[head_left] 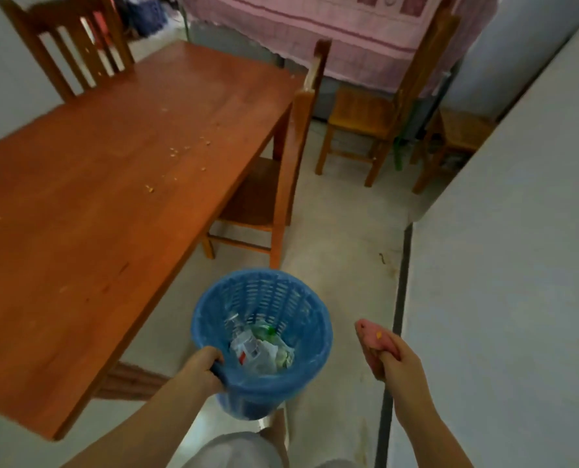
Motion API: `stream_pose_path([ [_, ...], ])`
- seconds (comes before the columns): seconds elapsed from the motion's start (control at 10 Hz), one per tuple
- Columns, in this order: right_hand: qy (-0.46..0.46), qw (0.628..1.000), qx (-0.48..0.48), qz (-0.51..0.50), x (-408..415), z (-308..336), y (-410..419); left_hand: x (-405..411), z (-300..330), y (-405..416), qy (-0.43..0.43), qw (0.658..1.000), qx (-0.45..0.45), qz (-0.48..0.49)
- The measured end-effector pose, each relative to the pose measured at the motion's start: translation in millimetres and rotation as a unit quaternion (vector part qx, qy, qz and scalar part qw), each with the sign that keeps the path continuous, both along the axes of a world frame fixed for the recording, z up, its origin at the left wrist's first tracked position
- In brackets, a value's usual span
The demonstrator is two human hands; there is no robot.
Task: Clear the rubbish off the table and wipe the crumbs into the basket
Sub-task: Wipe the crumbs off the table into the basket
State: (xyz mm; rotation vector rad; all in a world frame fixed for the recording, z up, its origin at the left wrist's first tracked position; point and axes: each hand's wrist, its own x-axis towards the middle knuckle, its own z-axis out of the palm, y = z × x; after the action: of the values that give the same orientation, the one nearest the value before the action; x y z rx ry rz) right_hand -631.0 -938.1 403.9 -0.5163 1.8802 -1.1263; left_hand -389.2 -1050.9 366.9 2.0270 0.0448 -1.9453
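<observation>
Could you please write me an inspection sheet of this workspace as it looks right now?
Surface: wooden table, bare except for crumbs scattered toward its right side and a few near its left edge.
Job's things: blue basket held off the table's right edge, with rubbish already inside; pink cloth bunched up.
Clutter: nothing seen on the table besides crumbs.
Hands: left hand grips the basket's rim; right hand clutches the cloth.
Cables: nothing seen.
Surroundings: wooden chairs around and beyond the table, one chair tucked under its right side; pink patterned fabric at the back; pale wall on the right.
</observation>
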Motion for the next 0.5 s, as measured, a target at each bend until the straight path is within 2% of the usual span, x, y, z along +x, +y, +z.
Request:
stream_pose_path([
  [0.1,0.019,0.998,-0.015,0.059,-17,14,-78,-13,-11,-38,-0.005,0.998,-0.021,0.058],
  [0.3,0.037,0.975,-0.018,0.216,-24,39,-223,-36,-23,-95,-0.041,0.993,-0.079,0.082],
  [0.4,0.035,0.950,-0.017,0.309,-16,45,-301,-43,-27,-118,-0.050,0.992,-0.067,0.099],
  [0.5,0.018,0.910,-0.036,0.412,-5,50,-390,-56,-43,-147,-0.077,0.982,-0.043,0.167],
])
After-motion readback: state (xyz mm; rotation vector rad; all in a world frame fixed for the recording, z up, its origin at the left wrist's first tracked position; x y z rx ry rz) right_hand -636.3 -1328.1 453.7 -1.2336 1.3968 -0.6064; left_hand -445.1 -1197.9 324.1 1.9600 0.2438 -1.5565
